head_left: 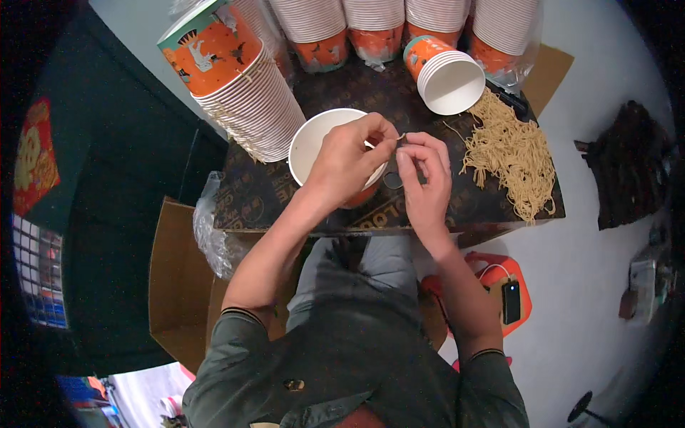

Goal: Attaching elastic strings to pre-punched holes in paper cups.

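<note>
My left hand (349,160) grips the rim of an orange paper cup (314,139) with a white inside, which stands on a dark board (250,192). My right hand (424,171) is next to it, and both hands pinch a short tan string (400,136) between thumb and fingertips above the cup's right rim. A heap of the same tan strings (510,153) lies on the board to the right.
Tall stacks of orange paper cups (242,85) lean at the back left and stand along the far edge (374,21). One short stack lies on its side (446,75). An open cardboard box (175,285) sits at the left. A phone (511,301) rests on an orange stool.
</note>
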Tool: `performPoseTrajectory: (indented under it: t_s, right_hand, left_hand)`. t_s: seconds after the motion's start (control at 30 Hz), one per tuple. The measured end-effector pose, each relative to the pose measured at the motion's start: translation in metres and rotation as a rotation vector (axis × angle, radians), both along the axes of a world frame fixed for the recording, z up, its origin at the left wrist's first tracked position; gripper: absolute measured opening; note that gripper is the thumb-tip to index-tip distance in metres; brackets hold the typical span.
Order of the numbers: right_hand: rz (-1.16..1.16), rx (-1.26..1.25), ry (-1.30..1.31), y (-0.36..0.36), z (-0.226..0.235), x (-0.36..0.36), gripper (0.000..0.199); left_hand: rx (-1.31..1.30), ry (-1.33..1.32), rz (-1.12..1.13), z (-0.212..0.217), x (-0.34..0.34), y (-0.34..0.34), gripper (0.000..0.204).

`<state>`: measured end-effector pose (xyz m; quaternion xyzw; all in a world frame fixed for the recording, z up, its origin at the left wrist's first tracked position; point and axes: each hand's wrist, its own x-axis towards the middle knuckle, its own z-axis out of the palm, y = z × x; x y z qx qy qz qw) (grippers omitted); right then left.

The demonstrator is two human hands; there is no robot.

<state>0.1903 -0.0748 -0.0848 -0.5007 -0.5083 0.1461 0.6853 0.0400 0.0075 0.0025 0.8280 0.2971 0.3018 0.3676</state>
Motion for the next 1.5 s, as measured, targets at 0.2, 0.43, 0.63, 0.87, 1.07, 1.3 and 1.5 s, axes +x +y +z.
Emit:
performPoseTrajectory:
  t_s: [0.2,0.43,0.63,0.87,1.07,1.3,1.5]
  right_hand:
    - [-0.101,0.171,-0.201,0.003,0.000,0.001,0.013]
    - [-0.088,0.111,-0.152,0.001,-0.015,0.002,0.014]
    - [0.057,0.050,0.161,0.009,-0.025,-0.001,0.012]
    - [0.065,0.081,0.183,0.010,-0.026,-0.003,0.014]
    - [0.142,0.078,0.368,0.012,-0.015,-0.008,0.015]
    - [-0.021,0.074,0.128,0.014,-0.019,-0.012,0.015]
    - [-0.090,0.117,0.022,0.012,-0.015,-0.013,0.019]
  left_hand:
    - [0.241,0.046,-0.066,0.001,0.001,0.002,0.014]
    - [0.220,0.140,-0.085,0.014,0.002,-0.002,0.019]
    - [0.220,0.113,-0.117,0.011,-0.004,0.000,0.021]
    - [0.158,0.122,-0.137,0.012,-0.005,0.000,0.027]
    - [0.112,0.068,-0.152,0.013,-0.008,0.002,0.030]
    - [0.103,0.042,-0.111,0.008,-0.010,0.006,0.030]
    - [0.112,0.007,-0.121,0.005,-0.009,0.005,0.032]
